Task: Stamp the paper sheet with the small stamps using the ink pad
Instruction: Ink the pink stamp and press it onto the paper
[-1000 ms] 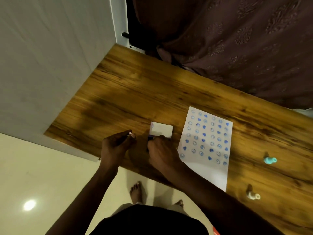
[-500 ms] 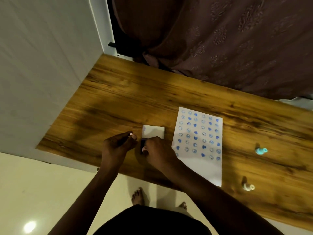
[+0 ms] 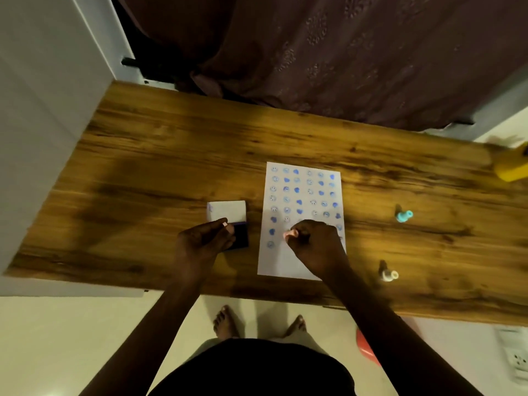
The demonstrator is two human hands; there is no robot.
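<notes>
On wooden table (image 3: 171, 155): stamping a paper sheet (image 3: 303, 261).
Right hand (image 3: 317, 247) pinching pink stamp (image 3: 290, 234) onto sheet; left hand (image 3: 200, 247) curled against open ink pad (image 3: 240, 237), gripping nothing discernible.

Home: curtain (image 3: 357, 52), wooden table (image 3: 171, 167)

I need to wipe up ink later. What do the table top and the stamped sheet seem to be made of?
Table top: wood or wood-look laminate, with streaky brown grain and a slight sheen; which one is unclear. Sheet: thin matt white paper, lying flat, with blue prints soaked in.
</notes>
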